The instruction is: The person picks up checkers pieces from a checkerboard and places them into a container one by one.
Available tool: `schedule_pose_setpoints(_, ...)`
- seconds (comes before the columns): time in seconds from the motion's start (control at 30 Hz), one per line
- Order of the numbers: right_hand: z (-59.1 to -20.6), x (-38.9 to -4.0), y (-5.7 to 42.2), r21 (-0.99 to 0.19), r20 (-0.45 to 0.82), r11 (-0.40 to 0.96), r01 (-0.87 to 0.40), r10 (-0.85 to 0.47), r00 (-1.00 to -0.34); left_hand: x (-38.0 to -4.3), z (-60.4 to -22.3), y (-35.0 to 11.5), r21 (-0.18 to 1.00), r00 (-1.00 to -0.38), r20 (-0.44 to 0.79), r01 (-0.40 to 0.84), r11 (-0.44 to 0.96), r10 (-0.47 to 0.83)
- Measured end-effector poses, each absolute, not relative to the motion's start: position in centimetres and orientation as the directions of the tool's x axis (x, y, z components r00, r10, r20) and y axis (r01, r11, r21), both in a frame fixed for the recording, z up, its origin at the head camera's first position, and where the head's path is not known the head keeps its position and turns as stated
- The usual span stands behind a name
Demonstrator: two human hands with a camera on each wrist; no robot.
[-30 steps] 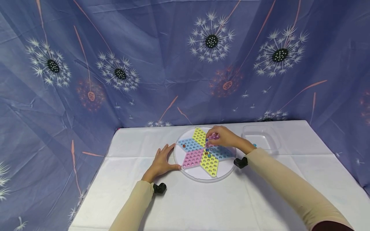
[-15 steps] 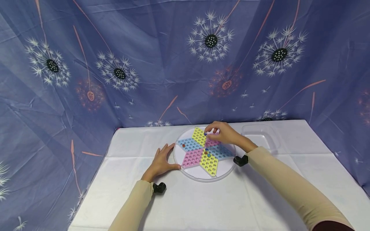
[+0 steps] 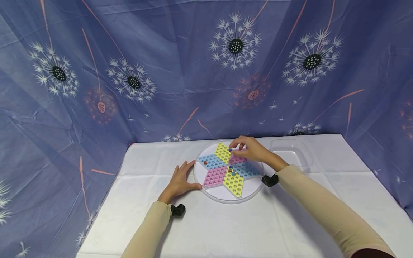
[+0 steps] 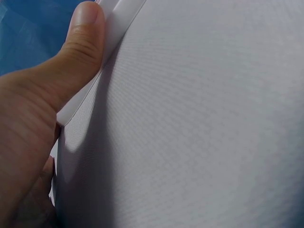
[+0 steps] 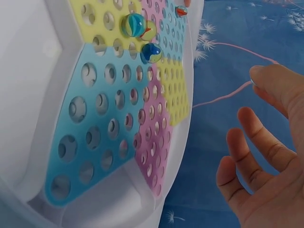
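A round white Chinese checkers board (image 3: 219,196) with a star of yellow, pink and blue points lies on the table. My left hand (image 3: 181,180) rests at its left rim, thumb and fingers spread; the left wrist view has the thumb (image 4: 84,45) straight along the edge. Over the far side of the board, my right hand (image 3: 253,149) pinches a blue marble (image 3: 230,149) between thumb and forefinger. The right wrist view hides that marble. Near the centre sit a light blue marble (image 5: 133,25), a dark blue marble (image 5: 151,52) and a red-and-yellow marble (image 5: 148,30).
A red marble (image 3: 205,163) sits in the left blue point. Behind my right forearm stands a clear plastic box (image 3: 295,150), partly covered by the arm. White cloth (image 3: 226,229) covers the table, and a blue dandelion curtain (image 3: 180,71) hangs behind it.
My right hand has lifted slightly away over the board, with the blue marble now plainer between its fingertips. A light blue spot by the box is now out of sight. The left hand stays put.
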State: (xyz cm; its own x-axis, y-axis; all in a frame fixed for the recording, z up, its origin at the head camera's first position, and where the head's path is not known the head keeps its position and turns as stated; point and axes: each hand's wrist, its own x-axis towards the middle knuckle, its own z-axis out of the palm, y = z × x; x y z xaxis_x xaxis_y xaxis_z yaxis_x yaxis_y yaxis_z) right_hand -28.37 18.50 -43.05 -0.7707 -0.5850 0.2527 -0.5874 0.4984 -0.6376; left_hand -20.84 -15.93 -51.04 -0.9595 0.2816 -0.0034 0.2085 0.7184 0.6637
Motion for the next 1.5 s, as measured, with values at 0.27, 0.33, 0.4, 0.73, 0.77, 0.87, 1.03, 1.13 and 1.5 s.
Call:
schedule_pose_setpoints(0.27,-42.4,-27.7,20.2,-0.631,0.222,0.548,-0.549,-0.551,-0.804,-21.0,-51.4,-15.8,0.66,-0.957,0.004,0.221,0.718,0.291)
schedule_pose_setpoints(0.33,-42.2,-27.6,20.9,-0.623,0.223,0.556,-0.55,-0.548,-0.807,-20.9,-51.4,-15.8,0.658,-0.957,0.005,0.22,0.72,0.288)
schedule_pose_setpoints(0.4,-42.1,-27.6,21.6,-0.613,0.226,0.565,-0.552,-0.543,-0.808,-20.9,-51.4,-15.7,0.658,-0.958,0.001,0.218,0.721,0.288)
schedule_pose_setpoints(0.73,-42.0,-27.5,24.6,-0.587,0.228,0.62,-0.52,-0.49,-0.841,-20.7,-51.4,-15.8,0.664,-0.959,-0.002,0.211,0.717,0.284)
schedule_pose_setpoints(0.77,-42.1,-27.5,24.9,-0.581,0.23,0.626,-0.52,-0.486,-0.843,-20.7,-51.4,-15.8,0.665,-0.959,-0.002,0.21,0.717,0.283)
schedule_pose_setpoints(0.87,-42.2,-27.5,25.5,-0.574,0.232,0.639,-0.512,-0.473,-0.85,-20.7,-51.5,-15.8,0.664,-0.959,-0.007,0.206,0.719,0.282)
schedule_pose_setpoints(1.03,-42.2,-27.3,26.6,-0.575,0.239,0.643,-0.506,-0.46,-0.855,-20.8,-51.5,-15.9,0.669,-0.961,-0.003,0.205,0.715,0.278)
schedule_pose_setpoints(1.13,-42.1,-27.1,27.2,-0.58,0.232,0.649,-0.492,-0.447,-0.864,-20.8,-51.4,-15.9,0.668,-0.959,0.001,0.211,0.714,0.282)
schedule_pose_setpoints(1.5,-42.5,-26.8,30.3,-0.572,0.234,0.687,-0.448,-0.387,-0.892,-21.0,-51.4,-16.0,0.653,-0.959,0.011,0.221,0.724,0.283)
